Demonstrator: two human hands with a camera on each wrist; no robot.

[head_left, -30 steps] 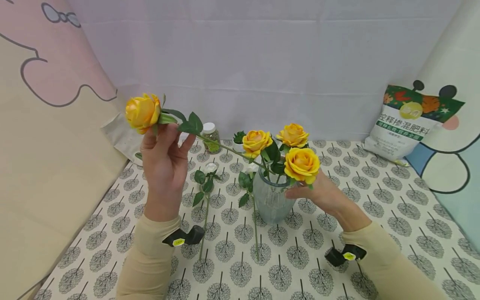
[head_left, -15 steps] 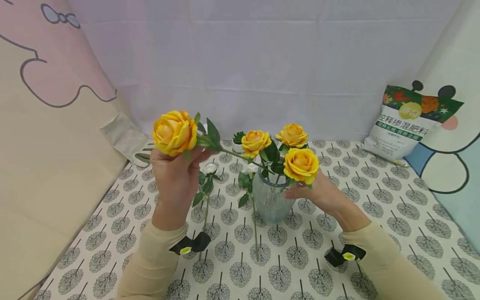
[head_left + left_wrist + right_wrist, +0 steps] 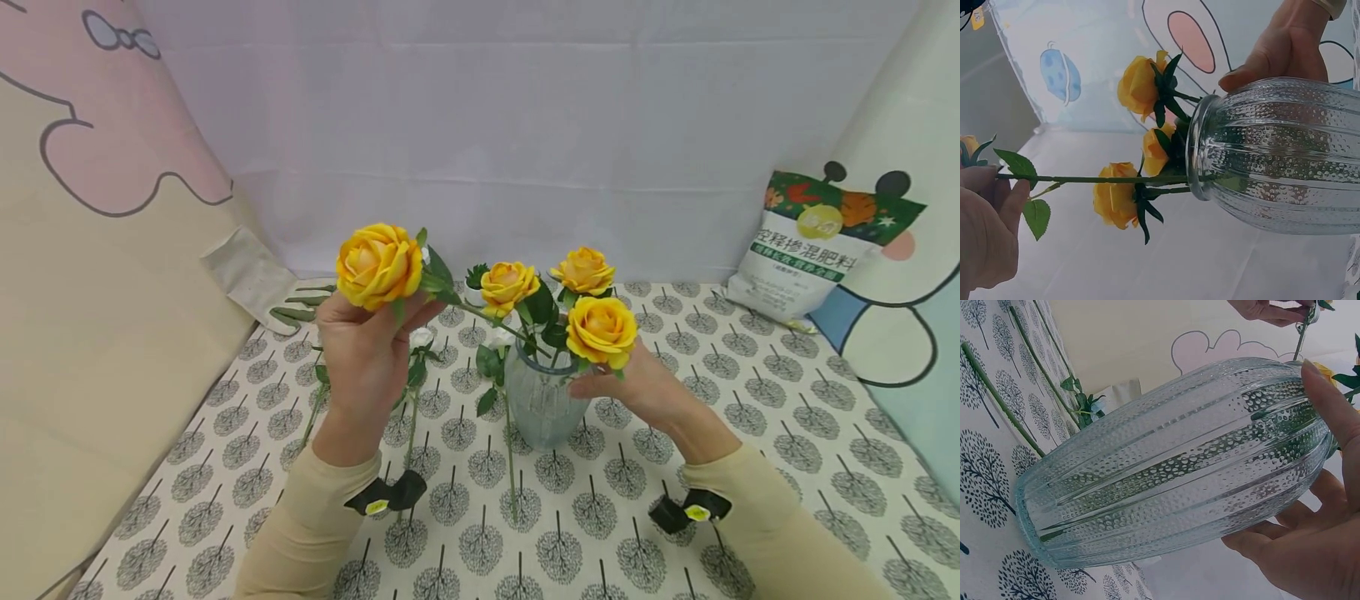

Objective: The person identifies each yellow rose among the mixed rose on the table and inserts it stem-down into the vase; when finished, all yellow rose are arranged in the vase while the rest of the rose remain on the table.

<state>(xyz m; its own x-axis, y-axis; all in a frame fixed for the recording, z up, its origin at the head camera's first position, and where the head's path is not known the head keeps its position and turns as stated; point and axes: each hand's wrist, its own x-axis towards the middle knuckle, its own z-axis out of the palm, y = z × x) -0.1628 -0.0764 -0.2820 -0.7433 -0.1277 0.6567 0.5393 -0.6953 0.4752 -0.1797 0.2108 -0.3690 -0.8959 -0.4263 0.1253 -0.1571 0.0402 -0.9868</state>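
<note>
My left hand [image 3: 363,371] pinches the stem of a yellow rose [image 3: 378,267] just below its bloom. In the left wrist view, the rose's stem [image 3: 1094,179] runs past the rim into the ribbed glass vase [image 3: 546,408]. My right hand [image 3: 637,387] holds the upright vase near its mouth, with thumb and fingers on either side of the glass [image 3: 1172,469]. Three other yellow roses stand in it: one bloom [image 3: 507,287] on the left, one [image 3: 583,271] at the back, one [image 3: 602,331] in front.
White roses [image 3: 422,337] with long green stems lie left of the vase. A small potted plant [image 3: 476,292] stands behind. A glove [image 3: 251,275] lies at the back left, and a fertilizer bag [image 3: 798,250] leans at the back right on the patterned tablecloth [image 3: 555,550].
My left hand has moved right with the rose, bringing its bloom nearer the vase and turning it towards me. My right hand and the vase have stayed nearly still.
</note>
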